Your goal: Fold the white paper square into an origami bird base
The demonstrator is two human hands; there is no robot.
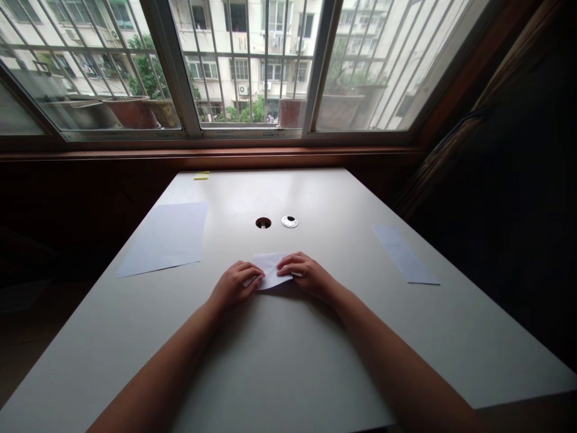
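Observation:
A small folded sheet of white paper [272, 278] lies on the white table between my two hands, with a crease line showing across it. My left hand [238, 284] grips its left edge, thumb and fingers pinched together. At the opposite side, my right hand [306, 275] has its fingers bent over the paper's right part, pinching it. The paper's near edge is lifted slightly and casts a shadow. Parts of both its ends are hidden under my fingers.
Flat sheets of white paper [169, 234] lie on the table [279, 361] at left. A narrow paper strip [404, 255] lies at right. Beyond my hands are a round hole [263, 223] and a metal ring cover [290, 222]. A yellow slip [201, 175] sits near the far edge.

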